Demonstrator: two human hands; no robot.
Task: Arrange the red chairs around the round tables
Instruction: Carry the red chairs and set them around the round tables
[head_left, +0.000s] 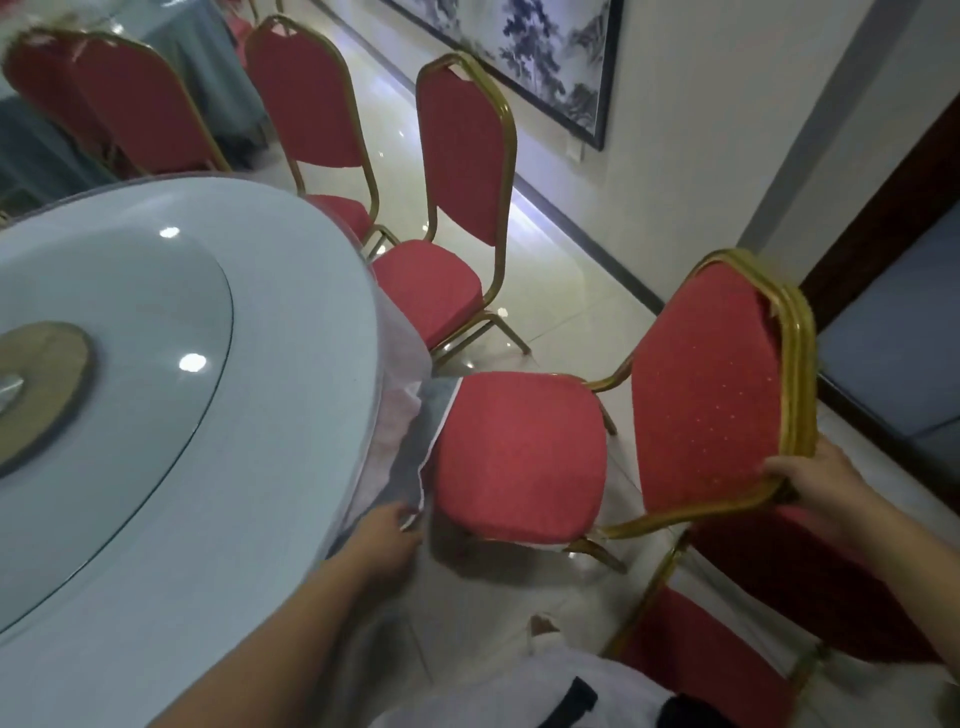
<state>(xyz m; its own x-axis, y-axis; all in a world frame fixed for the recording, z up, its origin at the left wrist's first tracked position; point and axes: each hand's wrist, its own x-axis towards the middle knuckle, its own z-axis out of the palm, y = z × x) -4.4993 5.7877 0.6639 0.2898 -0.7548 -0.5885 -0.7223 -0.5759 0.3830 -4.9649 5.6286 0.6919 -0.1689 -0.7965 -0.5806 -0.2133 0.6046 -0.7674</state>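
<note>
Beside the round table (270, 467), I had the right hand (815, 493) gripping the red chair (519, 452) by its backrest, and the left hand (387, 540) pinching the tablecloth (410, 441).

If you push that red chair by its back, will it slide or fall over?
It would probably slide: the red chair has thin metal legs on a shiny tiled floor. It might tip if shoved hard, since the right hand holds the tall back high up. The gold frame looks stiff, not floppy.

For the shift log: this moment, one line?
right hand: grips red chair backrest | left hand: holds tablecloth edge | seat: beside round table
</note>
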